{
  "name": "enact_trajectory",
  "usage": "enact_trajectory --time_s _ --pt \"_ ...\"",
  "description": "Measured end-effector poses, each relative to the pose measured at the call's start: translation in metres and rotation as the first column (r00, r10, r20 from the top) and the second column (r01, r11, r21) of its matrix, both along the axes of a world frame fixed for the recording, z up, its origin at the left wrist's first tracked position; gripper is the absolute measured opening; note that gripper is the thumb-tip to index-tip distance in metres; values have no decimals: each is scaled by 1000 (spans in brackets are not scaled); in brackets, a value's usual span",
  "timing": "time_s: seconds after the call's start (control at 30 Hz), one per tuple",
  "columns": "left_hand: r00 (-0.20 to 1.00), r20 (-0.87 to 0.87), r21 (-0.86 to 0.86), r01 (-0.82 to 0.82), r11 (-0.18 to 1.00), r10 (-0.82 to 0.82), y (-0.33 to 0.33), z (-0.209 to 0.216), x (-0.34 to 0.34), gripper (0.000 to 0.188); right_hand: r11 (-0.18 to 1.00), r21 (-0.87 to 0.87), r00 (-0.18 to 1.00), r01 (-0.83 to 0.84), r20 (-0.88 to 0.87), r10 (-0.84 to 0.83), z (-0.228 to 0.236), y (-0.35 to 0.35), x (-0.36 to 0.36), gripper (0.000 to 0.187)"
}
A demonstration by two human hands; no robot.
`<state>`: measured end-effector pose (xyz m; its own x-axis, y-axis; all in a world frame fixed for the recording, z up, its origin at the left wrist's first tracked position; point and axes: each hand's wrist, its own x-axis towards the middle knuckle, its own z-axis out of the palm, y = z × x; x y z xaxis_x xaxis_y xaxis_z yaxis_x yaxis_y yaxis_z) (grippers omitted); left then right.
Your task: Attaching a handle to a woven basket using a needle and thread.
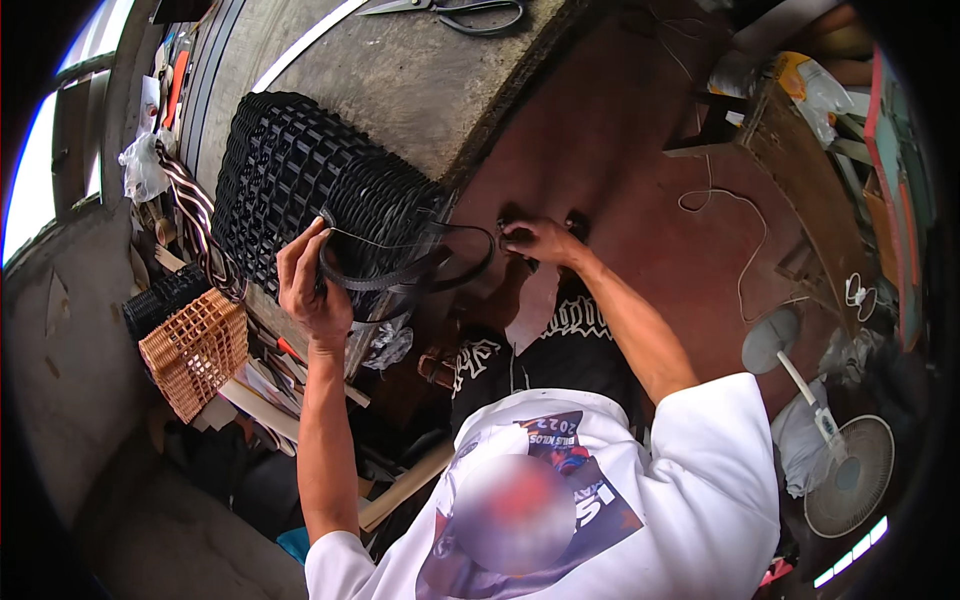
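Observation:
A black woven basket bag (300,180) lies on its side along the workbench. Its looped black strap handles (455,270) stick out over the bench edge above my lap. My left hand (312,285) is closed, pinching a black strap near the bag between thumb and fingers. From those fingertips a thin pale thread (375,243) runs right across the handle loops; where it ends I cannot make out. Just right of the loops, apart from the bag, my right hand (540,242) has its fingers curled in a pinch. What it holds, if anything, is too small to tell.
Dark-handled scissors (455,12) and a white strip (305,45) lie on the worn workbench (410,90). Left are a small tan woven basket (195,350) and striped straps (190,200). A white cord (745,250) trails over the red floor. A fan (848,475) stands right.

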<state>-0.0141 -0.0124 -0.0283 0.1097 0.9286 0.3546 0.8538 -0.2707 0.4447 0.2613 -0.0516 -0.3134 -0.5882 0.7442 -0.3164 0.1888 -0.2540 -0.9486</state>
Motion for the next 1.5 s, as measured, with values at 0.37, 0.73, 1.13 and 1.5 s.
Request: enact_trajectory --time_s 0.37,0.73,1.13,1.5 --pt "998 52 9 44 999 -44 7 -7 5 33 945 261 796 198 519 -311 159 -88 164 43" --pt "998 46 23 40 999 -41 7 -5 8 40 894 -155 890 419 265 -371 288 -165 227 14" --pt "997 27 113 64 991 -68 10 -6 12 27 776 -468 903 422 293 -314 366 -251 235 12" --pt "999 37 59 -31 998 29 10 -1 15 25 821 2 675 571 -570 -468 495 -224 202 2"
